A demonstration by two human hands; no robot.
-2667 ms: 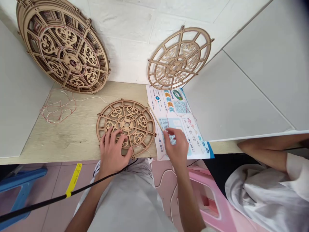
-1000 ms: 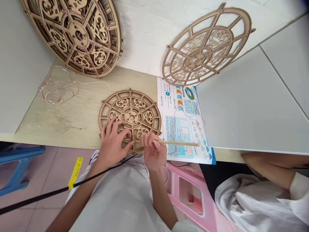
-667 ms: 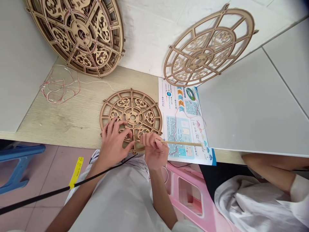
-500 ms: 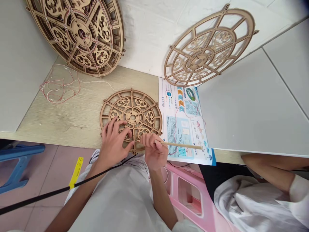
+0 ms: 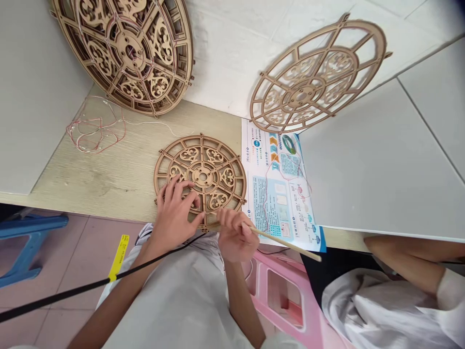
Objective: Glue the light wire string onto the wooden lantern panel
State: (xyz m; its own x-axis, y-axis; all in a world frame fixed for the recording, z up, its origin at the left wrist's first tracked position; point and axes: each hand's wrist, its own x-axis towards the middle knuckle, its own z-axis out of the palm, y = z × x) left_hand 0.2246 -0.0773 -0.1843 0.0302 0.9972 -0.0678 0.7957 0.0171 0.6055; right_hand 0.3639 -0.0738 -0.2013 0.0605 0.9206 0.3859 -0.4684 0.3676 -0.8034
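A round brown lattice wheel [image 5: 227, 177] with scroll cut-outs lies flat on the table in front of me. My left hand [image 5: 178, 208] rests over its lower left part, fingers apart and slightly bent, thumb reaching to the lower spoke. Over the wheel's lower right rim, my right hand [image 5: 239, 235] is closed round a thin wooden stick [image 5: 290, 245]. The stick's long end points right and toward me, past the table edge. Its other end is near my left thumb; whether it touches the wheel I cannot tell.
Several stacked wheels [image 5: 162, 43] lean at the back left, with a tangle of thin wire [image 5: 96, 135] below. A single wheel [image 5: 303, 94] leans against the wall over a printed sheet [image 5: 271, 194]. A co-worker's arm [image 5: 403, 257], a pink stool [image 5: 285, 295] and a blue stool [image 5: 25, 247] are nearby.
My right hand has turned the stick, so its far end has swung down toward me and right. My left hand stays on the wheel. The whole view has shifted slightly.
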